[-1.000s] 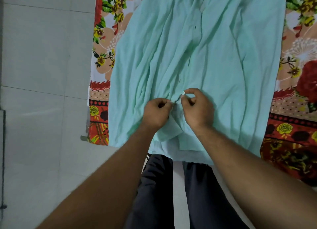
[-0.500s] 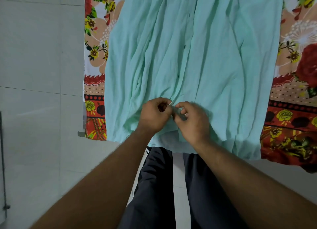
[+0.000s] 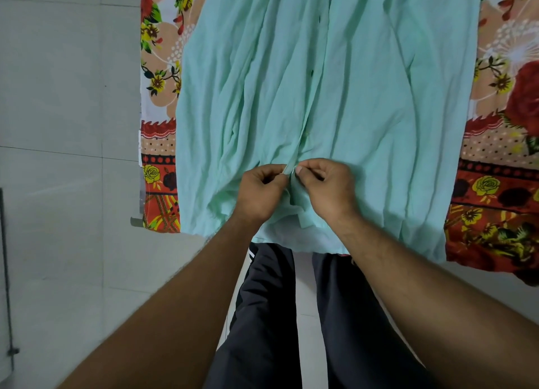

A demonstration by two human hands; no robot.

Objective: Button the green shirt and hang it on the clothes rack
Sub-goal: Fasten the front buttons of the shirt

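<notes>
both hands pinch the front placket of the pale green cotton shirt [image 3: 364, 97]. left hand [image 3: 261, 193] and right hand [image 3: 326, 184] are fingers-curled, nearly touching. shirt lies on a red floral bedsheet [image 3: 495, 184].

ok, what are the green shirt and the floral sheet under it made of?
Green shirt: thin woven fabric, likely cotton or a blend, with a matte finish; it falls in many soft creases. Floral sheet: printed cloth, also matte and probably cotton; the pattern is flat with no shine, but the fibre is not certain.

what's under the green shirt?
A floral sheet shows past both sides of the shirt; the part beneath is covered, so anything else there can't be seen.
</notes>
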